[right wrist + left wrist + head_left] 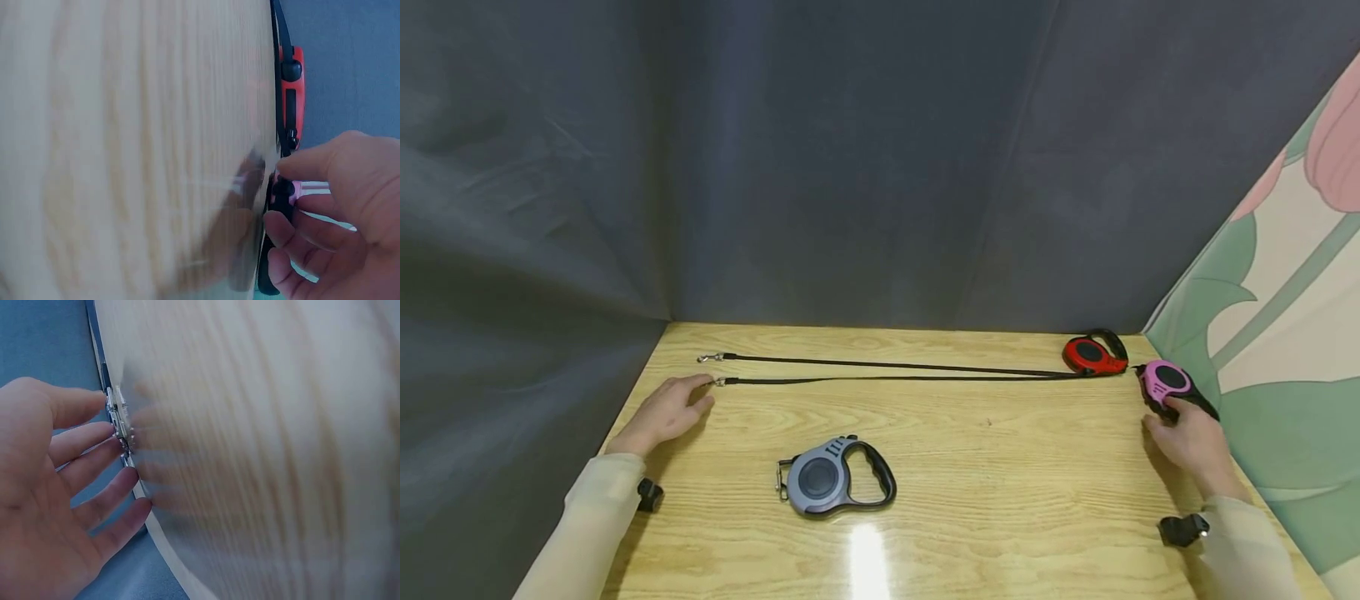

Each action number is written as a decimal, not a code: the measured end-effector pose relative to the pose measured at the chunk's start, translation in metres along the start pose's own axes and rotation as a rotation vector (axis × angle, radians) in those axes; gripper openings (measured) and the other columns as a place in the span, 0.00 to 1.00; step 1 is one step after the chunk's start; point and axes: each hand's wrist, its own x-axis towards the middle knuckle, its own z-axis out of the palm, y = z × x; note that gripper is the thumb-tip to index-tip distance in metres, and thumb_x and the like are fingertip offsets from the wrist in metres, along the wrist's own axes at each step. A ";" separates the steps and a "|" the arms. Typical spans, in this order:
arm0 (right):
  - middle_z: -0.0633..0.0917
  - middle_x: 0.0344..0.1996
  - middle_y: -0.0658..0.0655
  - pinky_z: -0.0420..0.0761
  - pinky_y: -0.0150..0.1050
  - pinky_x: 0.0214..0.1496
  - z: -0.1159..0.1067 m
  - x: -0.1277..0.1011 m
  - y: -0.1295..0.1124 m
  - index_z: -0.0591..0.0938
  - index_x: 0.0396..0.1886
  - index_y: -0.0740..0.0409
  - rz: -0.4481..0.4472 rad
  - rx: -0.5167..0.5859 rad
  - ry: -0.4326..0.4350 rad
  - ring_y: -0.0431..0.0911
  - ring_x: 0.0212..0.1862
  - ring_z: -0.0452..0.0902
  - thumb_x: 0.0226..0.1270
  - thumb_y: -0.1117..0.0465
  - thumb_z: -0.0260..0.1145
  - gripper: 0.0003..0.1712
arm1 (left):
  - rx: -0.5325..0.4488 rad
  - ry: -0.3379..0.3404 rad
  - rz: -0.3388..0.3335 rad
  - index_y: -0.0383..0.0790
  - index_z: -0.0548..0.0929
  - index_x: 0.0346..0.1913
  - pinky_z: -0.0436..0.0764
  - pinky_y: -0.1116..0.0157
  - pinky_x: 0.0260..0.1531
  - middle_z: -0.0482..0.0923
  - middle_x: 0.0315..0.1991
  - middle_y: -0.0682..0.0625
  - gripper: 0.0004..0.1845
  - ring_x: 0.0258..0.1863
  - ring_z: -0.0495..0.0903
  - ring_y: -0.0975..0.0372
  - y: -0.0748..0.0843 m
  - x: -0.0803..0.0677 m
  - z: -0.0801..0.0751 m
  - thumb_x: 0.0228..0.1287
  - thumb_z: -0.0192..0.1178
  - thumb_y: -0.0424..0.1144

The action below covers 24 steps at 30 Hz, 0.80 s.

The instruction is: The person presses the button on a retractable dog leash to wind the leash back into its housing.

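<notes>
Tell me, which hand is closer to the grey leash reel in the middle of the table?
Left. The left hand lies up-left of the grey leash reel, at a leash clip; the right hand grips the pink reel, far right.

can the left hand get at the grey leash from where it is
Probably yes: the left hand lies open by a clip, and only bare table lies between it and the grey leash.
</notes>
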 end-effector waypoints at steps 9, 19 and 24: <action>0.81 0.57 0.83 0.74 0.72 0.53 -0.002 -0.005 0.002 0.79 0.61 0.74 0.018 -0.005 -0.006 0.83 0.54 0.74 0.71 0.62 0.67 0.25 | 0.052 0.084 -0.007 0.29 0.88 0.58 0.78 0.36 0.62 0.79 0.66 0.28 0.15 0.63 0.80 0.32 -0.004 -0.002 0.003 0.78 0.58 0.33; 0.80 0.55 0.86 0.76 0.72 0.49 -0.001 -0.010 -0.002 0.81 0.60 0.75 0.054 -0.008 0.005 0.85 0.52 0.75 0.75 0.61 0.66 0.23 | 0.018 0.135 -0.029 0.36 0.92 0.49 0.84 0.45 0.44 0.89 0.49 0.37 0.10 0.43 0.88 0.46 -0.002 -0.004 0.001 0.72 0.70 0.39; 0.78 0.57 0.86 0.75 0.72 0.50 -0.004 -0.011 -0.008 0.80 0.63 0.75 0.086 -0.021 0.024 0.84 0.53 0.75 0.77 0.59 0.64 0.25 | 0.040 0.149 -0.085 0.37 0.91 0.48 0.81 0.37 0.53 0.84 0.58 0.30 0.10 0.54 0.83 0.35 -0.001 -0.005 -0.002 0.72 0.70 0.40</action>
